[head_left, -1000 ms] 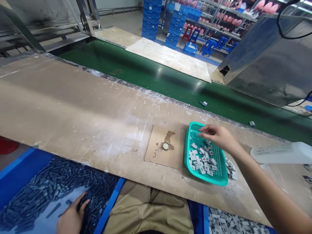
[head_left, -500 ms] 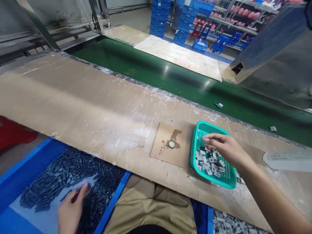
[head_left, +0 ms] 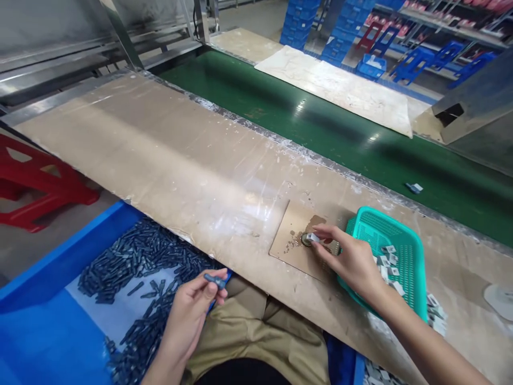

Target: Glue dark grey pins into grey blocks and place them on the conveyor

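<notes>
Blue bin (head_left: pixel 36 342), lower left: dark heap of small plastic pegs (head_left: pixel 136 254) on a pale sheet (head_left: pixel 86 305), near-left corner bare. Green basket (head_left: pixel 420 267) on the table (head_left: pixel 168 160): loose grey blocks (head_left: pixel 385 261) inside, near part hidden by the right hand (head_left: pixel 355 259) and forearm. A few spare blocks (head_left: pixel 436 315) sit outside, just beside its right wall. Second bin (head_left: pixel 359 369), bottom edge, mostly cut off: more grey pieces (head_left: pixel 379 377).

Left hand (head_left: pixel 194 299): fingertips pinched on one peg (head_left: pixel 216 282), held up by the bin's right rim, above the lap. Right hand: thumb and fingers narrow, gripping one block (head_left: pixel 313 238) over the round cap (head_left: pixel 305 240) on the cardboard square (head_left: pixel 288 243). Can't tell if block touches cap. Wet spots around the cap.

Basket is tight against the right wrist side. Beyond: green belt (head_left: pixel 256 101) with one peg-and-block piece (head_left: pixel 414 187). Red stool (head_left: pixel 44 182) at far left.
</notes>
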Tool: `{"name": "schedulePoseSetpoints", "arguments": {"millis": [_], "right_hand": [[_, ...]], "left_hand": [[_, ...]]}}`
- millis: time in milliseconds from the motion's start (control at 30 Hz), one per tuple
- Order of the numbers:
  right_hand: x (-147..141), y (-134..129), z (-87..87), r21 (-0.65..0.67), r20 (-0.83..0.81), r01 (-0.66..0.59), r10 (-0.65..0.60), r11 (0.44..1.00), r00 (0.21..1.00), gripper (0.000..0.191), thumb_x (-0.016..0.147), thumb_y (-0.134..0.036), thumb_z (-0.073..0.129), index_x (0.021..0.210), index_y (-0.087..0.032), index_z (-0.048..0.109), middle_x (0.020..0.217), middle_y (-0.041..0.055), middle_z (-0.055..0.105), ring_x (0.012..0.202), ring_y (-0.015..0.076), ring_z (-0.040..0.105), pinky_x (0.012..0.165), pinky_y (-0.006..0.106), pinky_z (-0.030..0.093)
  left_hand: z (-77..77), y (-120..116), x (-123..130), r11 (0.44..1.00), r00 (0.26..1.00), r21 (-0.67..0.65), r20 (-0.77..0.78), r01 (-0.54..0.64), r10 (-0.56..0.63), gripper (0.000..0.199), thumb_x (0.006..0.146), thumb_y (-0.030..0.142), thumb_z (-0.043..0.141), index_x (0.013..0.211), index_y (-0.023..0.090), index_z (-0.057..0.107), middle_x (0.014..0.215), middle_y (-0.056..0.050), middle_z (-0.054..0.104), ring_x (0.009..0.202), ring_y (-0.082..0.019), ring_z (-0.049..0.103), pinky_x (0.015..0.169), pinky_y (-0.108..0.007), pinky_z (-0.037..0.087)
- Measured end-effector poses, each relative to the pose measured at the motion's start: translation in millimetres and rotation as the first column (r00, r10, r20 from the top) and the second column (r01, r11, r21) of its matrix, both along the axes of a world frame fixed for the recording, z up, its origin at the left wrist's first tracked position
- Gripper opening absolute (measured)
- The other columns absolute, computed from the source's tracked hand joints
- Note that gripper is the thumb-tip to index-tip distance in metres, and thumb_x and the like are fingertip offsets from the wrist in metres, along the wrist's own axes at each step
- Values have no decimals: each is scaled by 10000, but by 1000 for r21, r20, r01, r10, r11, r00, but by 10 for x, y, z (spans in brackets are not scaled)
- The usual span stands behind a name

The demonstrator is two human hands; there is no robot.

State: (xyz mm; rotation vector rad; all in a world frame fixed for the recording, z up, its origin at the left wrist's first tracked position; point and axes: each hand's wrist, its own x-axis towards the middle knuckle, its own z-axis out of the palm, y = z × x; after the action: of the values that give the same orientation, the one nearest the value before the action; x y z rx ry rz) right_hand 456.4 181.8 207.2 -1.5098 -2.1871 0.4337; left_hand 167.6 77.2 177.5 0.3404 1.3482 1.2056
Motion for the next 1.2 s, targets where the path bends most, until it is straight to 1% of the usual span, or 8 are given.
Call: {"name": "schedulePoseSetpoints", "arguments": {"millis": [133, 367, 467, 600, 700, 833, 967, 1200], "right_hand": [[25, -10, -42, -16, 31, -6, 6, 1000, 999, 203, 856, -267, 543, 1029, -184, 609, 950, 80, 750, 779, 199, 720, 667, 298, 580], [15, -4, -21, -122, 30, 54, -51, 991, 998, 200, 831, -313, 573, 982, -200, 639, 912, 84, 754, 769, 231, 723, 664, 332, 576], [-5, -22, 56, -206, -94, 124, -146, 971, 985, 218, 810, -357, 625, 965, -207, 655, 932, 95, 750, 828, 253, 718, 732, 368, 574], [-58, -122, 233, -427, -406, 181, -367, 886, 837, 311, 696, -405, 760, 919, -210, 665, 872, 87, 757, 848, 270, 720, 732, 360, 584], [-120, -241, 350, -549, -513, 159, -481, 820, 711, 338, 627, -383, 822, 881, -224, 666, 778, 63, 758, 788, 248, 729, 683, 307, 587], [-192, -376, 408, -602, -541, 138, -529, 787, 654, 321, 612, -358, 838, 839, -229, 652, 762, 60, 758, 749, 239, 729, 656, 291, 588], [-242, -436, 403, -593, -564, 123, -519, 796, 642, 315, 611, -352, 840, 818, -237, 632, 765, 54, 756, 737, 239, 729, 632, 288, 589], [-289, -446, 420, -579, -545, 89, -465, 811, 698, 317, 608, -351, 841, 807, -222, 632, 780, 66, 752, 703, 231, 725, 642, 301, 597]], "left_hand": [[45, 58, 174, 996, 990, -46, 122, 74, -68, 363, 534, 414, 864, 763, 156, 752, 632, -47, 672, 508, -108, 583, 460, -188, 481], [84, 129, 300, 984, 944, -60, 296, 168, -144, 313, 533, 341, 878, 729, 132, 753, 722, -77, 724, 571, -124, 644, 537, -195, 536], [100, 192, 378, 975, 910, -38, 369, 219, -190, 293, 572, 307, 864, 771, 121, 757, 727, -80, 728, 642, -142, 674, 603, -199, 554], [115, 333, 615, 982, 879, 1, 444, 191, -172, 305, 572, 282, 865, 803, 114, 758, 709, -73, 727, 655, -149, 678, 635, -225, 570], [128, 421, 841, 987, 865, 36, 477, 157, -155, 318, 577, 273, 864, 824, 103, 756, 733, -75, 730, 669, -142, 677, 692, -248, 576], [165, 463, 1060, 986, 867, 89, 469, 143, -168, 332, 615, 275, 844, 886, 107, 752, 819, -91, 745, 680, -145, 685, 716, -257, 576], [219, 463, 1132, 987, 886, 123, 441, 101, -145, 313, 612, 275, 844, 867, 116, 756, 868, -103, 752, 700, -161, 691, 710, -269, 587], [307, 436, 1085, 969, 963, 193, 193, 152, -190, 232, 629, 300, 825, 810, 166, 769, 796, -61, 757, 681, -194, 702, 692, -288, 593]]}}
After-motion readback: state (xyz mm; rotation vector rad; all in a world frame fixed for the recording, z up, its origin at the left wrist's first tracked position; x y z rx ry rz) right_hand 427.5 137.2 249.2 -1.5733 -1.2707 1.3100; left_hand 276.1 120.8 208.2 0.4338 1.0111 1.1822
